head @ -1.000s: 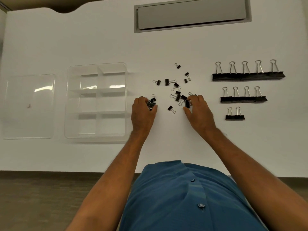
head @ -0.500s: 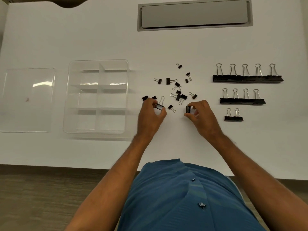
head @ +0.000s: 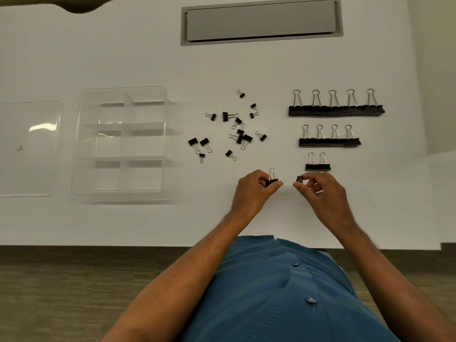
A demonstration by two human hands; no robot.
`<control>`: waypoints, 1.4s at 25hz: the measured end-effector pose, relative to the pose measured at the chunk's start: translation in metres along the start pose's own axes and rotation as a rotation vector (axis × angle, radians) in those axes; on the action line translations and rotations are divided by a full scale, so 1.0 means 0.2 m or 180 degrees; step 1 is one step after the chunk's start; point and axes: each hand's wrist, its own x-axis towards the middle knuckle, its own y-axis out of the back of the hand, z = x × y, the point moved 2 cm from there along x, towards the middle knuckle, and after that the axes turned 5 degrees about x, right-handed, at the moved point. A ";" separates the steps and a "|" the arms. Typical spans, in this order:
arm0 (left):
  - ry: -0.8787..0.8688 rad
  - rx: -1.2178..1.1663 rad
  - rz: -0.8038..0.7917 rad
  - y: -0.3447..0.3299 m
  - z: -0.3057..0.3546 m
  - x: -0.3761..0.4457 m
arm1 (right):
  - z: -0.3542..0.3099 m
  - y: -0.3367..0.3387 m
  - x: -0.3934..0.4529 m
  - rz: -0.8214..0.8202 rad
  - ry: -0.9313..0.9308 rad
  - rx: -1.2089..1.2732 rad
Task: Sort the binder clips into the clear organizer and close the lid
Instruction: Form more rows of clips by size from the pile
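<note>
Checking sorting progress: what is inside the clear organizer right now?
No clips show in any compartment of the clear organizer; only its dividers and the white table show through. Its lid lies apart to its left, so nothing covers the compartments.

Lid (head: 29, 149) cut off at left edge; right-hand clip (head: 299, 179) mostly hidden by fingers.

Both forearms reach forward from the body, bare, converging toward the middle. The left hand (head: 254, 191) is curled, its thumb and fingers (head: 277, 184) pinching a small clip (head: 271, 180) whose wire loop stands up. The right hand (head: 320, 191), just beside it and not touching, pinches a clip (head: 299, 179) between thumb and forefinger; its other fingers are curled, perhaps loosely.
</note>
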 end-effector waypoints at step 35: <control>-0.1218 0.1052 0.0339 -0.38 0.16 0.24 | 0.47 0.36 0.36 -0.0262 0.0782 -0.0937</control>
